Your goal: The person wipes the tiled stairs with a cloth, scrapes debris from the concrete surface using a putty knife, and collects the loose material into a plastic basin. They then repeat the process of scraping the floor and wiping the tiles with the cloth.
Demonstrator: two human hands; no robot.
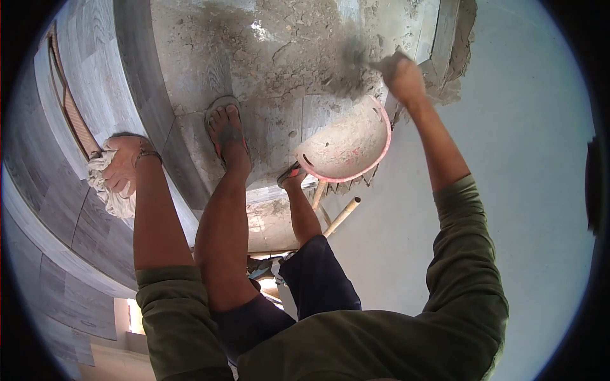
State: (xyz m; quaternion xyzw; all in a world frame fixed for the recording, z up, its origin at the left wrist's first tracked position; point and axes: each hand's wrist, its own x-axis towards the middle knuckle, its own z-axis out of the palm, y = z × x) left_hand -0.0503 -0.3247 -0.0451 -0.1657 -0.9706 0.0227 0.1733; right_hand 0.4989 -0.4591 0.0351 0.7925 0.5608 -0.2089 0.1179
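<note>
While the left hand [124,166] presses on one crumpled whitish cloth [113,193] over the grey wood-look tiles [105,228], its fingers spread and grasping the fabric, the right hand [406,79] is clenched around one hand tool, apparently a trowel [373,65], in the head view. The blade is blurred and lies over the rough grey mortar [289,47], near the edge by the pale wall [527,159]; whether it touches the mortar I cannot tell. One pink-rimmed basin [349,140], its inside smeared with dried residue, sits just below the right hand, beside the wall. At least two light poles [343,217] show below the basin. Two feet in two flip-flops are visible: one foot [229,127] on the mortar-smeared floor, the other [293,178] partly hidden beside the basin's rim. One long brown strip [75,120] runs over the tiles to the cloth. Two rolled green sleeves [170,305] cover the upper arms, and one dark band [149,153] circles the left wrist.
</note>
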